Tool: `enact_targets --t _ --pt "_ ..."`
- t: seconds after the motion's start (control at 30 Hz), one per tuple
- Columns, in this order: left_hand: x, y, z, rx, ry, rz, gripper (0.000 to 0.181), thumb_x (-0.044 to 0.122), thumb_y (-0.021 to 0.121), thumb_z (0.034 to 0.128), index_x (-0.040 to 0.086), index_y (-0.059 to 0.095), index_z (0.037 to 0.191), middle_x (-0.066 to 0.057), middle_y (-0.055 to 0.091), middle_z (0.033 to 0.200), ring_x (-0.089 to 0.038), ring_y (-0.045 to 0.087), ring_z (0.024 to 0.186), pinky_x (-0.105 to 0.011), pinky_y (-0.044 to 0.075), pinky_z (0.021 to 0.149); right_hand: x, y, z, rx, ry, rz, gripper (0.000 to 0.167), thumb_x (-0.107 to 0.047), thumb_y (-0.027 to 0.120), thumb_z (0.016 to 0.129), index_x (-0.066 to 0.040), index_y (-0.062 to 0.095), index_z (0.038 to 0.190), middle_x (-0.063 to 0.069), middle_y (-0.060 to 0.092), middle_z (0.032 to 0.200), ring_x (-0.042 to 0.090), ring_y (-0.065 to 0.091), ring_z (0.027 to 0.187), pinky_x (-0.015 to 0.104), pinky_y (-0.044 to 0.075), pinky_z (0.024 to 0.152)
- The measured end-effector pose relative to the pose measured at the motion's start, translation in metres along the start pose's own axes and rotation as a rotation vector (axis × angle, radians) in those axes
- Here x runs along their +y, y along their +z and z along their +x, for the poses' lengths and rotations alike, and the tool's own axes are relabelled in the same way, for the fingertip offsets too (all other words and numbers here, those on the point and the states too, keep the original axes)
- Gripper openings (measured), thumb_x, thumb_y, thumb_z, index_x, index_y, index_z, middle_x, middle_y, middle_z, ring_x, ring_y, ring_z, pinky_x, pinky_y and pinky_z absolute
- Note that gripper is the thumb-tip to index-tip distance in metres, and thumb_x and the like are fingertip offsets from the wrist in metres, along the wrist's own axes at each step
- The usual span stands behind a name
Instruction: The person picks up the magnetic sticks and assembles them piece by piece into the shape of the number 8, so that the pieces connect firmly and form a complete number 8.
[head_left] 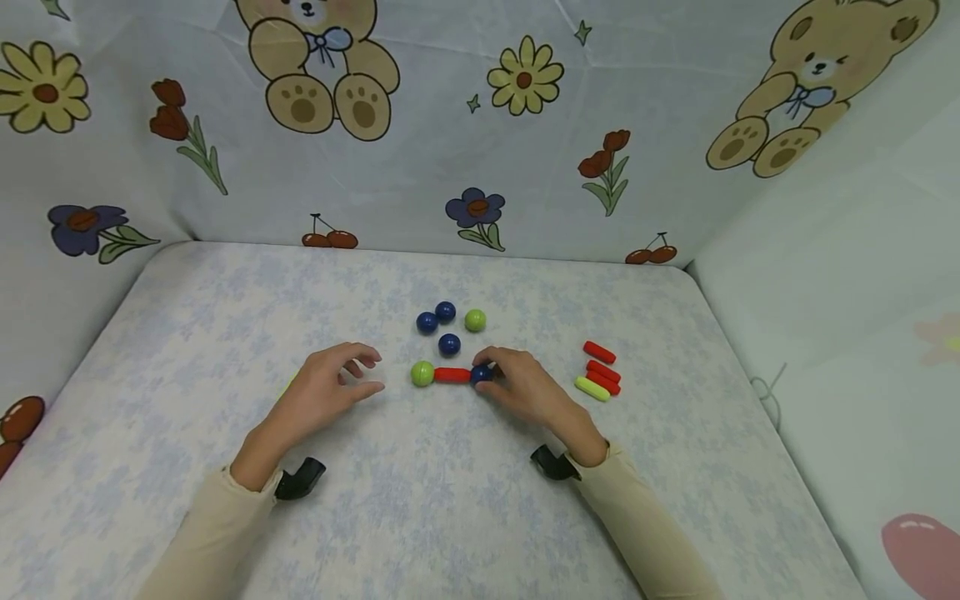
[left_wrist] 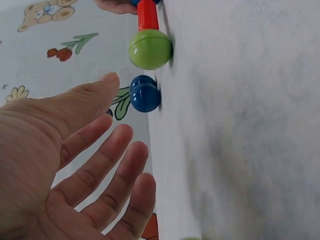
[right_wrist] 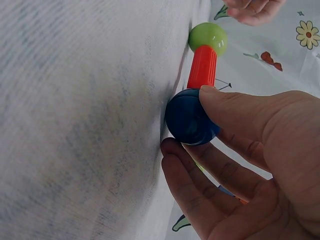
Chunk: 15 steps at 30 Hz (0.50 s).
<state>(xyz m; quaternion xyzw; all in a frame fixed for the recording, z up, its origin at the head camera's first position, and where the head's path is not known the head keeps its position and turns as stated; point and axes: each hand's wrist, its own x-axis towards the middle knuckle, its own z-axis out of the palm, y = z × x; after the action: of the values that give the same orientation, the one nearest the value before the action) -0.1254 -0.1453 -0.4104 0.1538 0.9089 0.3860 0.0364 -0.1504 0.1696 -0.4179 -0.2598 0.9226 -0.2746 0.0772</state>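
A red rod [head_left: 452, 376] lies on the table with a green ball [head_left: 423, 373] at its left end and a blue ball [head_left: 480, 375] at its right end. My right hand [head_left: 525, 387] pinches that blue ball between thumb and fingers, as the right wrist view also shows with the ball [right_wrist: 190, 117] under the thumb. To the left of the green ball, my left hand [head_left: 330, 387] hovers apart from it, fingers relaxed and holding nothing. In the left wrist view its fingers [left_wrist: 107, 197] are spread, with the green ball [left_wrist: 150, 49] beyond the thumb.
Behind the joined piece sit several loose blue balls [head_left: 449, 345] and one green ball [head_left: 475, 320]. Right of my right hand lie several red rods [head_left: 600, 352] and a yellow-green rod [head_left: 592, 388]. Something yellow-green [head_left: 287, 384] is mostly hidden behind my left hand. Patterned cloth walls [head_left: 420, 167] enclose the table.
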Motion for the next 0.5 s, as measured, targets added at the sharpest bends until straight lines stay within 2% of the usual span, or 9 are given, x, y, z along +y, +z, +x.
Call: enact_targets --t 0.13,0.3,0.4,0.5 --pt "-0.007 -0.01 -0.009 0.019 0.006 0.022 0.035 0.017 0.076 0.0907 0.009 0.066 0.123 -0.008 0.068 0.115 -0.025 0.061 0.099 -0.044 0.049 0.084 0.0 0.0 0.0 -0.003 0.001 0.004 0.028 -0.015 0.072 0.094 -0.008 0.064 0.12 0.005 0.07 0.113 0.018 0.067 0.097 0.036 0.055 0.088" --pt "-0.016 -0.023 -0.021 0.072 0.022 0.062 0.03 0.013 0.074 0.0913 0.009 0.067 0.121 -0.009 0.066 0.116 -0.025 0.057 0.096 -0.043 0.047 0.079 -0.001 0.0 0.0 -0.002 0.0 -0.001 0.028 -0.015 0.072 0.094 -0.008 0.064 0.121 0.005 0.07 0.113 0.018 0.067 0.097 0.036 0.055 0.088" --pt "-0.022 -0.03 -0.027 0.103 0.005 0.075 0.027 0.01 0.072 0.0921 0.008 0.068 0.118 -0.014 0.064 0.117 -0.028 0.058 0.094 -0.043 0.047 0.077 -0.001 0.0 0.0 -0.003 0.007 -0.004 0.029 -0.015 0.072 0.094 -0.008 0.064 0.121 0.005 0.07 0.114 0.018 0.067 0.098 0.036 0.055 0.088" --pt "-0.029 -0.036 -0.031 0.106 -0.026 0.078 0.024 0.007 0.07 0.0938 0.007 0.068 0.118 -0.019 0.061 0.12 -0.033 0.059 0.094 -0.044 0.047 0.076 -0.001 0.0 0.0 -0.003 0.011 -0.006 0.029 -0.016 0.072 0.094 -0.008 0.064 0.121 0.005 0.07 0.114 0.018 0.067 0.098 0.036 0.055 0.088"
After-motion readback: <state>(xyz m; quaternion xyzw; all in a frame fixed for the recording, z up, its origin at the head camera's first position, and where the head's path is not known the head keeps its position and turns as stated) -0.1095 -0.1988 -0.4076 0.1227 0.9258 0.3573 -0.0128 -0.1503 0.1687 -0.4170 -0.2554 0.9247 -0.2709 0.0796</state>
